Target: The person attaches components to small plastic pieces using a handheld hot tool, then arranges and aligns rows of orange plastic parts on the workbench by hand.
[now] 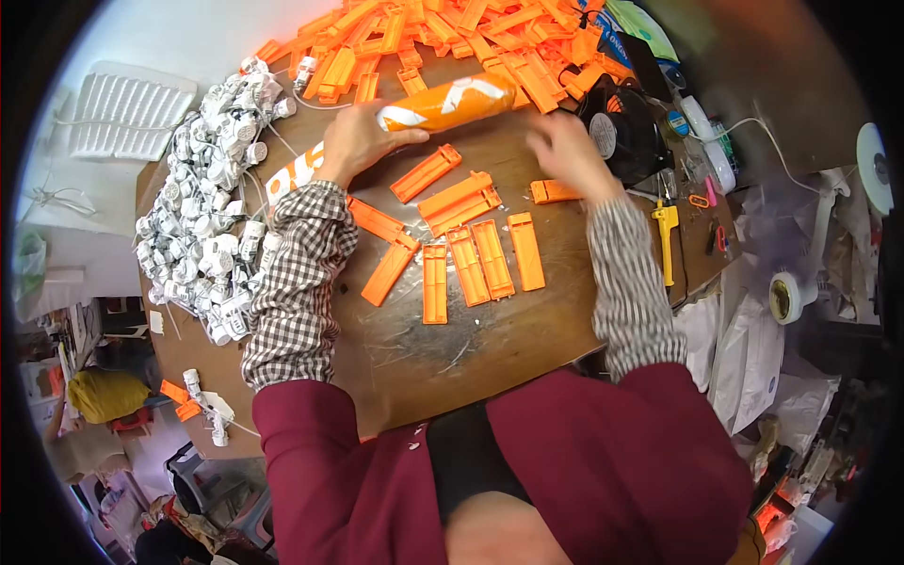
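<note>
My left hand (358,141) is wrapped around the middle of a long orange tube-shaped package with white slanted marks (450,104), which lies slanting across the far part of the table. My right hand (573,158) is near the package's right end, apart from it; motion smears its fingers. Below that hand rests a single orange plastic piece (554,191). Between my forearms several narrow, trough-shaped orange plastic pieces (459,203) are spread over the brown table (405,367).
Many more orange pieces (461,28) are heaped at the far edge. White corded parts (212,217) pile up at the left. A black respirator-like object (626,132), a yellow tool (666,240) and scissors (721,238) lie at the right. A white ribbed tray (127,111) stands far left.
</note>
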The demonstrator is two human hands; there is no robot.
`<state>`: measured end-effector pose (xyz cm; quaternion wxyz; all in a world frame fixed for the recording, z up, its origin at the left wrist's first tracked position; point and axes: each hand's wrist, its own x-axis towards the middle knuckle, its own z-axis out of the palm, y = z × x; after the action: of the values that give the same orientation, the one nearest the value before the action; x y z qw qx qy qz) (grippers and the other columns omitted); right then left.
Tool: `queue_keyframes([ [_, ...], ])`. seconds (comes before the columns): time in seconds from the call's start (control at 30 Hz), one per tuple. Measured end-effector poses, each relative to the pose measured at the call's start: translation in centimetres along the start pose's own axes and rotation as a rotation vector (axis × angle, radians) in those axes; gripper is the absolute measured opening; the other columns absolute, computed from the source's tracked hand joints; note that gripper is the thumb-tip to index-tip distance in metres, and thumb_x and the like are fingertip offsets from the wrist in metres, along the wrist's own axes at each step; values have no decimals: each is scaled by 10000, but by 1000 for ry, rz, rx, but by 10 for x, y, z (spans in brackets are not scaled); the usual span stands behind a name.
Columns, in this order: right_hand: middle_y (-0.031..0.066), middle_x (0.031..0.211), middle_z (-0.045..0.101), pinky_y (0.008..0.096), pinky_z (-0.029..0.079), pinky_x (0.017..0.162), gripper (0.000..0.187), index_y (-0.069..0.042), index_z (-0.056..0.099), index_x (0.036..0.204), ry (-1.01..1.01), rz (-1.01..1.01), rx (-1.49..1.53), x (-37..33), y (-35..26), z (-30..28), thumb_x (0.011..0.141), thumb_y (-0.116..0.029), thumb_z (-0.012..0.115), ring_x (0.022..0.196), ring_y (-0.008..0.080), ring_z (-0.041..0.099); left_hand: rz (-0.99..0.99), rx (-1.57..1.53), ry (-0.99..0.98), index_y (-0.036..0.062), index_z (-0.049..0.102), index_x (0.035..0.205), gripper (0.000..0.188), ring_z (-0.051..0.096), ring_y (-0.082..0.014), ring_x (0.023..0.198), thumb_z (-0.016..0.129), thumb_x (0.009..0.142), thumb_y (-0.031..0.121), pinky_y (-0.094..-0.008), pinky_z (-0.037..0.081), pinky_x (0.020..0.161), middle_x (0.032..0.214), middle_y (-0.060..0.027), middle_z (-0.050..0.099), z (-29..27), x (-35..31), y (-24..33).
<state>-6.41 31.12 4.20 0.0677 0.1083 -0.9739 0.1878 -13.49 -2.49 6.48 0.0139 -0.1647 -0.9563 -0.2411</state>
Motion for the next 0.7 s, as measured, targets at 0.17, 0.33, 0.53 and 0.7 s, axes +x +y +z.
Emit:
queue_keyframes([
  [0.17,191,1113,651,468,501,929,394,-42,711,1211,91,167,-33,-99,-31,8,984,-361,661,1091,391,594,35,6,-133,84,776,1123,768,750,-313,932,845,683,710,-455,582,798,1003,-156,780,16,11,22],
  [0.33,228,1143,642,471,521,918,496,-8,660,1280,53,317,255,-65,-64,37,995,-414,660,1105,405,634,261,203,162,54,759,1154,742,714,-314,1002,840,735,661,-415,562,853,1021,-155,758,46,13,33],
  [0.53,238,1177,660,488,532,918,565,7,601,1353,-47,109,311,-76,-46,28,953,-375,717,1073,412,661,173,-33,283,42,753,1105,347,677,-285,934,794,895,315,-420,527,805,1003,-150,714,2,-50,20],
  [0.7,73,904,711,263,507,686,479,6,608,1279,82,326,634,-72,-1,19,903,-229,789,800,124,657,60,-169,150,3,747,1082,252,685,-264,798,778,909,185,-371,547,727,933,-151,692,-11,-150,11],
])
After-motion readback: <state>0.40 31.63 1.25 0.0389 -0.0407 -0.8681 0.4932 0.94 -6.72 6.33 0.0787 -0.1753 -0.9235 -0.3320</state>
